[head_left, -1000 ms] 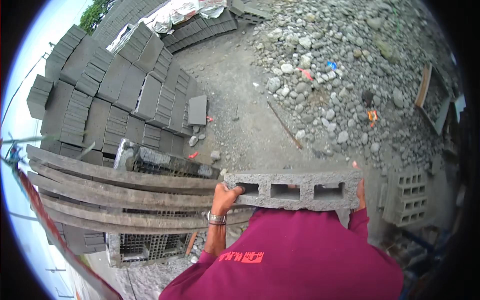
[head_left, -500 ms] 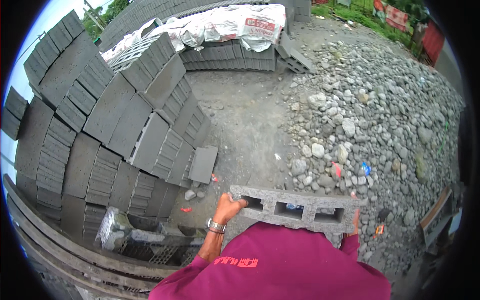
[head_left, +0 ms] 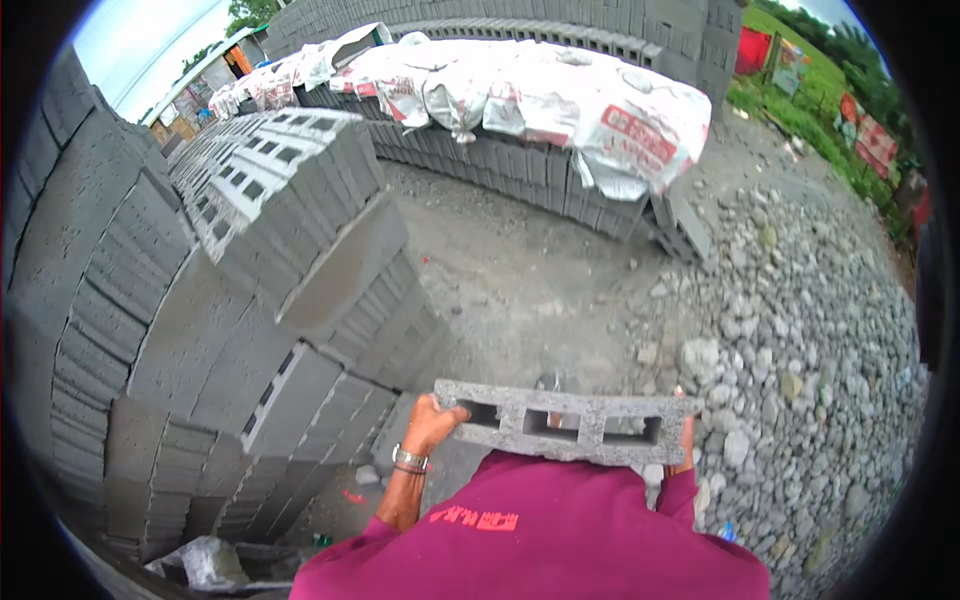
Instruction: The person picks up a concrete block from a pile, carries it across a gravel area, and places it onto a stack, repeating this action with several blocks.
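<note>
A grey hollow concrete block with three openings is held level in front of my chest. At its left end my left hand is closed, with the thumb hooked at the end opening and a watch on the wrist. My right hand grips the opposite end; most of its fingers are hidden behind the block. To the left rises a tall stack of concrete blocks, its top row showing hollow openings.
A long, low row of blocks lies ahead under white sacks. Two blocks lean at its right end. A heap of stones covers the right side. Packed grey ground runs between stack and heap.
I have moved forward with the block still in both hands. The stack at left and the sack-covered row now appear closer, and the broken blocks at lower left have slid toward the bottom edge.
</note>
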The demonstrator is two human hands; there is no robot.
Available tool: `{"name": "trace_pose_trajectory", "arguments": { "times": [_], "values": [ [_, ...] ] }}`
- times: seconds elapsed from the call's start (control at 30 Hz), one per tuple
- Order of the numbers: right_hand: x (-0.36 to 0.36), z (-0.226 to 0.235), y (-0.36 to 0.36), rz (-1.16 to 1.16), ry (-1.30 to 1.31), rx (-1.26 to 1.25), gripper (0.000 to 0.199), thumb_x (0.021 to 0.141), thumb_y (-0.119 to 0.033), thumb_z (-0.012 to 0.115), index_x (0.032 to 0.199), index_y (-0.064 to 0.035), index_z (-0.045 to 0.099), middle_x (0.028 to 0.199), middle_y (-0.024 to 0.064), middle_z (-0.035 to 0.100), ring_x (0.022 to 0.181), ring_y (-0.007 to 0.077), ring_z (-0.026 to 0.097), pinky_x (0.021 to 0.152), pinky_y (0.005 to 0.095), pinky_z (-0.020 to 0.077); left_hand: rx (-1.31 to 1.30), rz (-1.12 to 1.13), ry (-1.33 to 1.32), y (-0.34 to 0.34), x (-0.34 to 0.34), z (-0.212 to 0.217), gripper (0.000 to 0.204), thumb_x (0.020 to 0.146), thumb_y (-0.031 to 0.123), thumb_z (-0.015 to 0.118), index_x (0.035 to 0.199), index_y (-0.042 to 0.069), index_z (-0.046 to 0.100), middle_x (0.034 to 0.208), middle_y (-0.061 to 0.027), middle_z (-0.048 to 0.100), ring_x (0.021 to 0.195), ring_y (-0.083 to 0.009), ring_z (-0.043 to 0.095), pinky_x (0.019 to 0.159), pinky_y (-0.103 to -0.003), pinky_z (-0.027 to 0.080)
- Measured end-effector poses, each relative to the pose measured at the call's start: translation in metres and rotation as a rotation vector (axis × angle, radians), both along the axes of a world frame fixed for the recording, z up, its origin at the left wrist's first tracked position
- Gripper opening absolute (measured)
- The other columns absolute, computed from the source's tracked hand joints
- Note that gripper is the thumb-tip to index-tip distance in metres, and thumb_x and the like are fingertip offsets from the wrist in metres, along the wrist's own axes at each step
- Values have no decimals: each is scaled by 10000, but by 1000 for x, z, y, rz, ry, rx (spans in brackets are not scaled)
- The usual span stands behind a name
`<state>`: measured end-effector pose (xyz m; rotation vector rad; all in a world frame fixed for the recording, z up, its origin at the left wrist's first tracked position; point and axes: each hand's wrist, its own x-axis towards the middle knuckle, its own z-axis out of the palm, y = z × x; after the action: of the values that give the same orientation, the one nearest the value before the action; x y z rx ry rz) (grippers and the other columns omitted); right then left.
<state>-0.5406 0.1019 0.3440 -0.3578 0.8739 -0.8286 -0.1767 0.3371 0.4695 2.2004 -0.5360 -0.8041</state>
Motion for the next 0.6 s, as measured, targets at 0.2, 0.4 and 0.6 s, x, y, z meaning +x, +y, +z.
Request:
{"name": "trace_pose_trajectory", "arguments": {
  "times": [0.2, 0.4, 0.6],
  "values": [
    [114, 35, -203, 149, 65, -28, 366, 920, -456, 573, 752, -131, 599, 652, 9, 597, 550, 152, 563, 517, 306, 449, 70, -3, 54, -187, 133, -13, 390, 610, 280, 748, 599, -53, 546, 558, -80, 535, 551, -147, 515, 508, -364, 425],
    [299, 99, -369, 180, 264, -119, 442, 926, -489, 544, 750, -90, 614, 628, 48, 599, 514, 187, 567, 488, 329, 476, -31, 157, 81, -318, 252, -14, 407, 608, 285, 747, 591, -55, 524, 534, -77, 503, 527, -152, 491, 493, -377, 410],
    [521, 33, -551, 347, 191, -172, 395, 918, -466, 567, 789, -100, 638, 701, 24, 633, 596, 158, 603, 564, 302, 489, -64, 457, 70, -414, 390, -60, 348, 618, 216, 741, 550, -4, 480, 539, 6, 437, 513, -105, 414, 437, -344, 325]
  ]
}}
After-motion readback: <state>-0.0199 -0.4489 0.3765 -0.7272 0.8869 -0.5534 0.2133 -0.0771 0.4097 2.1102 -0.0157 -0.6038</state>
